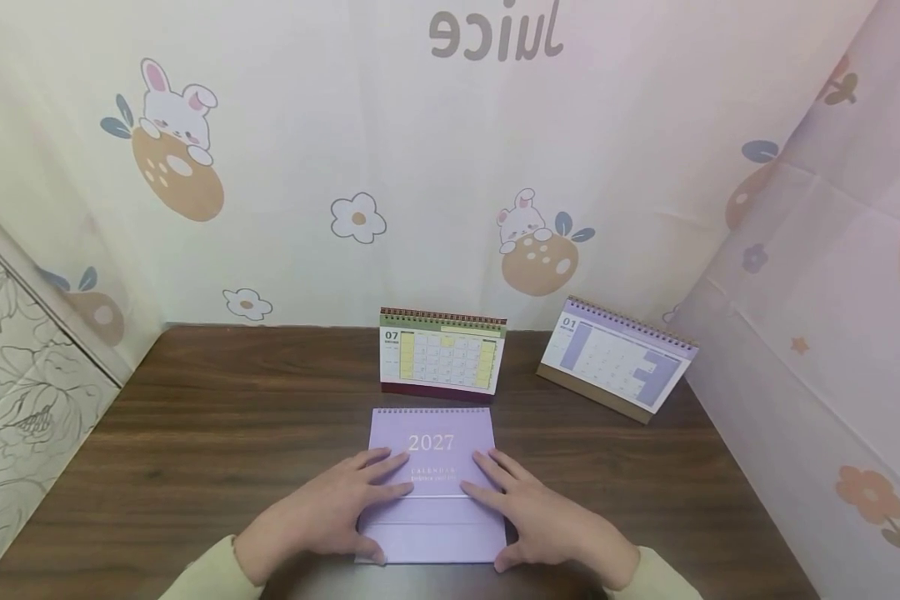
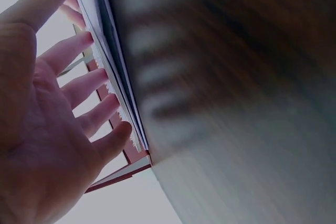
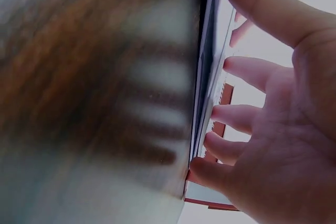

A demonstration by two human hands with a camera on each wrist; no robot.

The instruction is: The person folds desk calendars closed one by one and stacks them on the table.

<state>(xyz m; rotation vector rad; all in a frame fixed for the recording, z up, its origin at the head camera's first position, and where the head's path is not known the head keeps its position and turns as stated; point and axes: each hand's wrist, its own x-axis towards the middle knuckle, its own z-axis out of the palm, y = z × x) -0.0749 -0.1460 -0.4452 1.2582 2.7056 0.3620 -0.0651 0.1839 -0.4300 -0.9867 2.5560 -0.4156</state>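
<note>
A purple calendar (image 1: 432, 533) marked 2027 lies flat on the wooden table, its coil binding toward the back. The left hand (image 1: 330, 505) rests on its left side with fingers spread, the thumb at the lower left corner. On the right side rests the right hand (image 1: 543, 515), fingers also spread, thumb near the lower right corner. In the left wrist view, the left hand (image 2: 58, 114) touches the calendar's edge with its fingertips. The right wrist view has the right hand (image 3: 278, 114) with its fingertips along the opposite edge.
Behind the purple calendar stands a desk calendar (image 1: 442, 362) showing 07, with a dark red base. Another calendar (image 1: 615, 358) showing 01 stands angled at the back right. A curtain (image 1: 285, 125) with rabbit prints hangs behind the brown table (image 1: 232, 400).
</note>
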